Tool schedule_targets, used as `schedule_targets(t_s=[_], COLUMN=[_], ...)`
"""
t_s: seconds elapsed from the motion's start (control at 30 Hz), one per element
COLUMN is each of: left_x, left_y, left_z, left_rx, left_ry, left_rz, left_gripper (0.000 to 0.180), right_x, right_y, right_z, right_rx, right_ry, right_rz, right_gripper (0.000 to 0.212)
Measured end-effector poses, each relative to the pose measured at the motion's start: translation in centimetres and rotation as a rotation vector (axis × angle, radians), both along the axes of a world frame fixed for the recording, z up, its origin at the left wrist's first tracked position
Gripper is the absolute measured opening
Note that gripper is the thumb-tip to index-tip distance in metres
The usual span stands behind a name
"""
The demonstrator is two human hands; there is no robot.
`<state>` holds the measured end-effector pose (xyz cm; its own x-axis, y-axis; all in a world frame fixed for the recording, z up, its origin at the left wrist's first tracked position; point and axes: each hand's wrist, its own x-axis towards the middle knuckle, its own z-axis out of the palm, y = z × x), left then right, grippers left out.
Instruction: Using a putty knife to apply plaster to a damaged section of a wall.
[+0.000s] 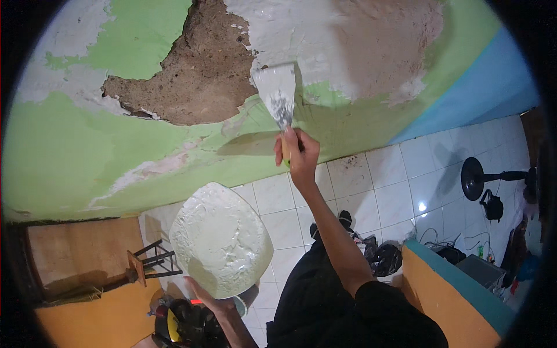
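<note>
My right hand [300, 152] is closed round the handle of a putty knife [275, 90]. White paste coats its broad blade, which lies at the wall beside the lower edge of a white-plastered area [290, 37]. To the left of the blade is a rough brown bare patch [197, 72] in the green paint. Lower left, my left hand [212, 298] grips the near edge of a pale basin [268, 255], its fingers mostly hidden underneath. Thick, uneven white paste [217, 238] fills the basin, which is apart from the wall.
White floor tiles [400, 174] run along the wall's foot. A small stool [139, 264] lies left of the basin. At right are a black stand base [473, 178], a black kettle-like object [492, 206] and an orange partition with a teal top [458, 284].
</note>
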<state>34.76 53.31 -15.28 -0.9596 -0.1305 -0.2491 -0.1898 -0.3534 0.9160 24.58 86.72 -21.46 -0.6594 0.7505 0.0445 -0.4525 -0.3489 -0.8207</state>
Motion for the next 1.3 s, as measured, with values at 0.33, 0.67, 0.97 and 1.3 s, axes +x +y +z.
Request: schedule_targets(t_s=[0.33,0.67,0.97,1.3], left_x=[0.8,0.5,-0.5,-1.0], left_y=[0.4,2.5,1.2,0.9], left_z=[1.4,3.5,2.2,1.6], left_rx=[0.07,0.08,0.036,0.052], left_ry=[-0.006,-0.023,-0.007,0.018], left_rz=[-0.025,-0.02,0.01,0.007], left_gripper=[0.068,0.071,0.068,0.071], right_x=[2.7,2.2,3.9,0.8], right_y=[-0.1,2.4,-1.0,-2.1], right_z=[-2.1,10.4,7.0,4.4], right_rx=[-0.097,-0.082,-0.238,-0.223], right_ry=[-0.096,0.069,-0.075,-0.019], right_rz=[0.061,-0.097,0.065,0.018], right_gripper=[0.034,0.042,0.046,0.038])
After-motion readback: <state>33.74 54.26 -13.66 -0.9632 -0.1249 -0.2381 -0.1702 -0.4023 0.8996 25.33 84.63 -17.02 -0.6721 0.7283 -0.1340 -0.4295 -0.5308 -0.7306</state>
